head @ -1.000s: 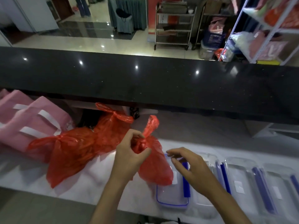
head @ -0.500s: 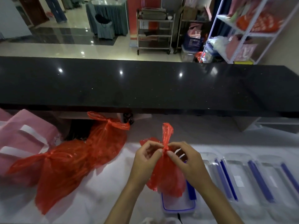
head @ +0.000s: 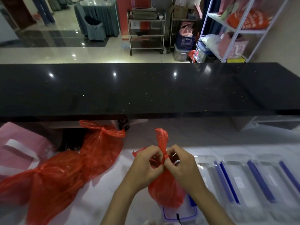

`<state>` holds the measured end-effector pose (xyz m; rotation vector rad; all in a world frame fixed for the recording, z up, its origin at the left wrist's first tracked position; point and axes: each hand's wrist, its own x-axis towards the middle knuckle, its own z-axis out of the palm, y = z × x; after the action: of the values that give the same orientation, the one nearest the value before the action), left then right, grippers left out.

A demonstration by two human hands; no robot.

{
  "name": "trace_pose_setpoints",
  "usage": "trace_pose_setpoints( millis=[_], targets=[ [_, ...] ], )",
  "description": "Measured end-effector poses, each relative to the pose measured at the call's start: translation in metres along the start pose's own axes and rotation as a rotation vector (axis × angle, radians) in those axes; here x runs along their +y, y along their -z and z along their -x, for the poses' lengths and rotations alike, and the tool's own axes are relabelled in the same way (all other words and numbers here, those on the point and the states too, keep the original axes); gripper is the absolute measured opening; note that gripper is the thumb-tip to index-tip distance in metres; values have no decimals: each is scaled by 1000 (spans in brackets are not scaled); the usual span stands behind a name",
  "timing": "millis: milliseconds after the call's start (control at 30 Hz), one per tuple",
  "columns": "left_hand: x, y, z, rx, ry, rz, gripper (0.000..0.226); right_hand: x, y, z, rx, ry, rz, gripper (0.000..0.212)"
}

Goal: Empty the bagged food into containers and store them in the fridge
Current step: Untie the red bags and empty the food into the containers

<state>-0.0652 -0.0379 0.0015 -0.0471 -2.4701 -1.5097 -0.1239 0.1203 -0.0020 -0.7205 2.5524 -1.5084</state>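
Observation:
A small red plastic bag (head: 165, 192) hangs above a clear container with a blue rim (head: 180, 214) at the white counter's front. Both hands work at its knot. My left hand (head: 146, 164) pinches the knot from the left, and my right hand (head: 180, 163) pinches it from the right. The bag's twisted tail (head: 162, 138) sticks up above my fingers. Two more knotted red bags lie to the left, one large (head: 53, 181) and one further back (head: 102, 143). What is inside the bags is hidden.
Several clear containers with blue clips (head: 243, 179) lie in a row on the right of the white counter (head: 113, 184). Pink bags with white handles (head: 21, 151) sit at the far left. A raised black countertop (head: 146, 88) runs across behind.
My right hand came up from the container to the bag's knot. The bag now hangs upright over the container, held by both hands.

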Motion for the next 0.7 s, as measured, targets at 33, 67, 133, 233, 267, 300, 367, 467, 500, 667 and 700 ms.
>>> trace_pose_setpoints(
  millis=[33,67,133,233,267,300,367,467,500,667,700],
  targets=[
    [1,2,-1,-22,-12,-13,21,1,-1,-1,15,-48,-50,19],
    [2,4,-1,-41,-16,-12,22,2,-2,-2,31,-97,-94,20],
    [3,6,-1,-62,1,20,22,5,-5,-2,64,-176,-141,21],
    [3,2,0,-27,60,97,21,4,-8,-1,74,-233,-167,22],
    [3,-1,1,-7,92,116,20,4,-6,-1,52,-228,-170,21],
    [3,-4,3,7,126,123,18,4,-3,-1,23,-208,-162,20],
    [4,-9,5,-10,170,92,14,7,2,-2,-15,-160,-103,20],
    [9,-11,4,-76,110,-30,16,16,1,1,-5,-164,-70,23],
    [12,-11,3,-85,84,-38,19,18,0,2,9,-171,-79,25],
    [27,-21,17,-39,163,89,22,32,5,-10,-12,-315,-238,34],
    [27,-23,21,-29,187,100,21,36,5,-11,-59,-342,-261,38]
  ],
)
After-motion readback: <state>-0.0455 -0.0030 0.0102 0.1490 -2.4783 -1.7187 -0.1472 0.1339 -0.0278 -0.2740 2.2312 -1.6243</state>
